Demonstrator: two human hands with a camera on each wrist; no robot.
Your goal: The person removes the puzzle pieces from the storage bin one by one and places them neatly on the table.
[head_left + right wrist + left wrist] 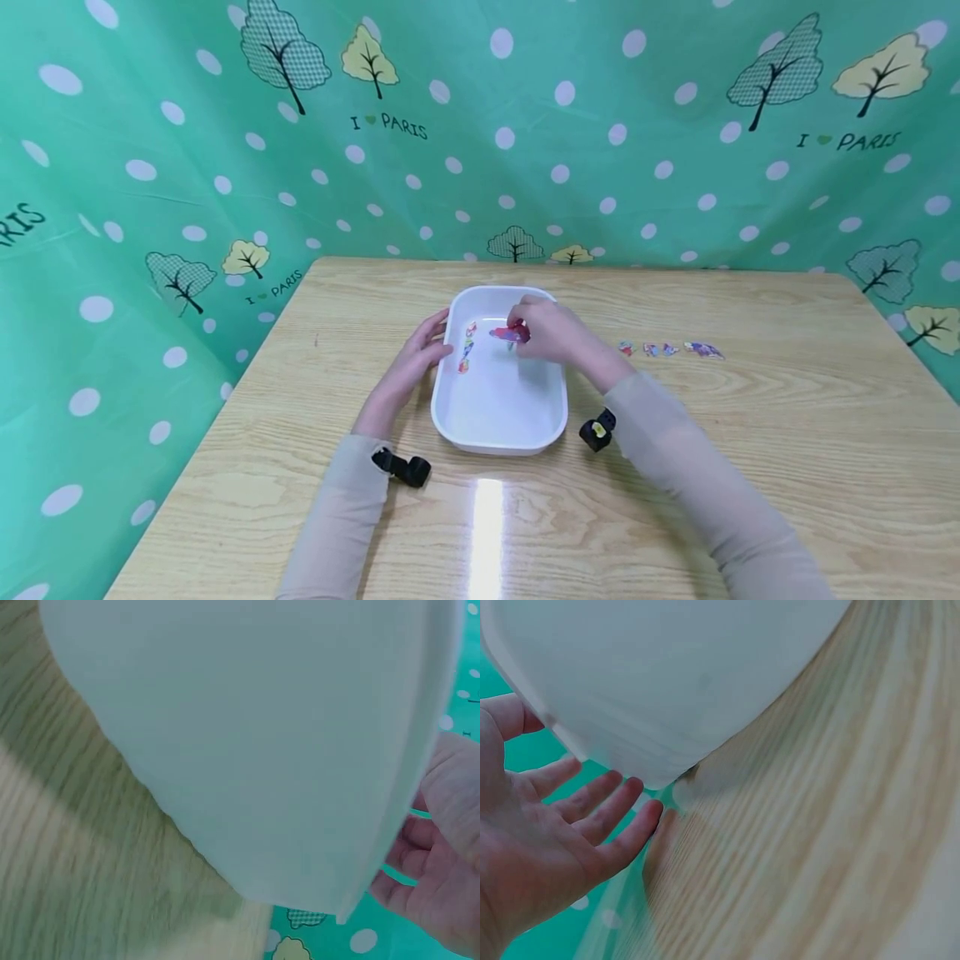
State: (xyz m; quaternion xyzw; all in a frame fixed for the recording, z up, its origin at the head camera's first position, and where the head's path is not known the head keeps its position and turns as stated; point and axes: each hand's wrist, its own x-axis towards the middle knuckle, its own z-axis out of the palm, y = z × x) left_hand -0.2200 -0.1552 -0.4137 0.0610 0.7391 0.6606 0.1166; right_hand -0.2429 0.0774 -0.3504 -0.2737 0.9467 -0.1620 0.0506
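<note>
we see a tray (498,408) on the table (825,433), small pieces (468,347) in its left side, more pieces (650,350) rightward, cloth (525,192) behind.

Wood-grained desk (787,442), bearing a white tray (498,417) beneath the right grip (551,332) and, to the right of that grip, a row of small multicoloured pieces (670,350).
</note>
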